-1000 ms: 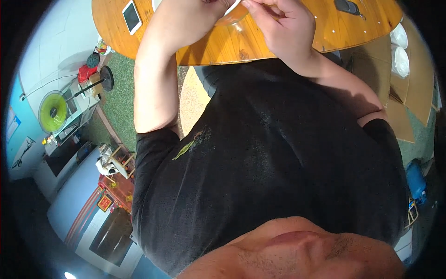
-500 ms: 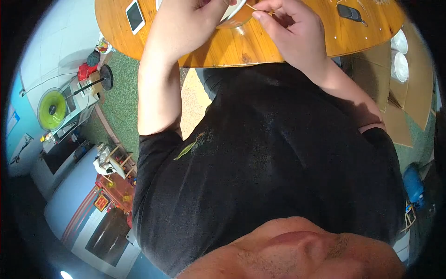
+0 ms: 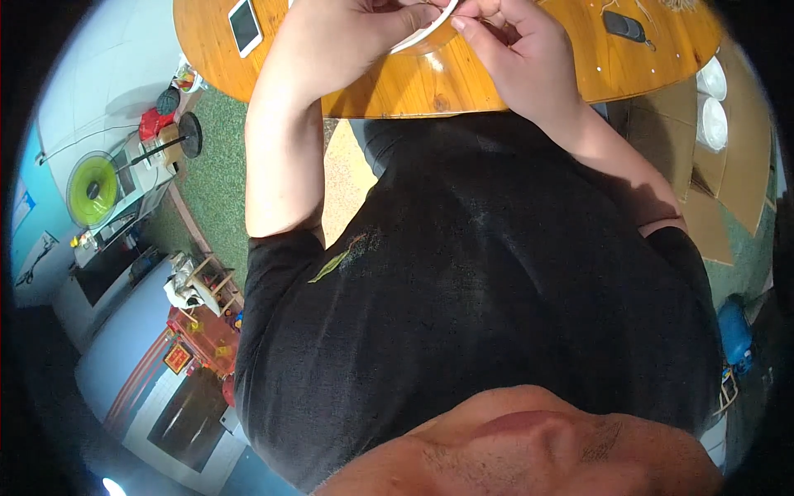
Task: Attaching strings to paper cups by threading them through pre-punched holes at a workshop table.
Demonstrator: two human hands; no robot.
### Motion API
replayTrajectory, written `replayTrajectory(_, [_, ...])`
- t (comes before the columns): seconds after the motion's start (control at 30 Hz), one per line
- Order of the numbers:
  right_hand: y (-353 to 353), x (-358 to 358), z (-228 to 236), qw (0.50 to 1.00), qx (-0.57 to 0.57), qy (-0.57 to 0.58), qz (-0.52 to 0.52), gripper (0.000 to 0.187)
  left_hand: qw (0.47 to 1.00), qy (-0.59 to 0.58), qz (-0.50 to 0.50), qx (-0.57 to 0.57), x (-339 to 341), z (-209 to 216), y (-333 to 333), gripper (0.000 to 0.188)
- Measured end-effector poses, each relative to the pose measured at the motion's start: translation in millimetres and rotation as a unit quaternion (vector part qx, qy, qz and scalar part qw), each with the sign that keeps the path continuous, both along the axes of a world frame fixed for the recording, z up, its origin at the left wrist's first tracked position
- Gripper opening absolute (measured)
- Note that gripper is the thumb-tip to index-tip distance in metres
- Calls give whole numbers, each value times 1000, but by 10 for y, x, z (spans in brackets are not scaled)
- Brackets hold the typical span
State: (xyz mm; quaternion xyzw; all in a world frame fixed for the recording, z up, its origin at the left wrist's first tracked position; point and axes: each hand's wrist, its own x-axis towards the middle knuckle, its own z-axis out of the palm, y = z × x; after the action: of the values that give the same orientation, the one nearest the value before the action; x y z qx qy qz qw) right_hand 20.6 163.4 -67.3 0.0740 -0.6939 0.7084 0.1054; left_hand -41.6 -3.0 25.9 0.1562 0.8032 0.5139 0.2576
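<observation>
Both my hands work at the top edge of the view, over a white-rimmed bowl point(image 3: 428, 35) standing on the wooden table point(image 3: 422, 87). My left hand point(image 3: 356, 37) is closed over the bowl, thumb and fingers pressed together on something I cannot make out. From the other side of the rim, my right hand point(image 3: 529, 45) pinches a thin stick; its fingertips nearly meet those of the left, and most of the stick is hidden. The upper part of the bowl and what it holds lie beyond the view or behind my left hand.
A white phone point(image 3: 246, 28) lies to the left on the table. A dark key fob point(image 3: 624, 26) and small white bits lie to the right, with a straw-like bundle point(image 3: 680, 3) behind. White round dishes point(image 3: 712, 121) stand off the right edge. A green fan point(image 3: 93, 188) stands far left.
My right fingertips have come closer to the rim and my left hand, so less of the thin stick shows. The left thumb reaches further right along the bowl.
</observation>
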Motion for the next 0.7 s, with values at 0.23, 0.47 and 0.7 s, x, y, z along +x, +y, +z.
replayTrajectory(0.23, [90, -4, 13, 1000, 5, -11, 27, 7, 993, -20, 33, 114, -81, -209, -38, 16])
replayTrajectory(0.47, [102, 8, 114, 990, 129, 47, -14, 6, 994, 62, 60, 72, -55, -189, -81, 15])
replayTrajectory(0.7, [118, 15, 82, 992, 124, 40, 8, 7, 990, 84, 69, 88, -25, -173, -103, 16])
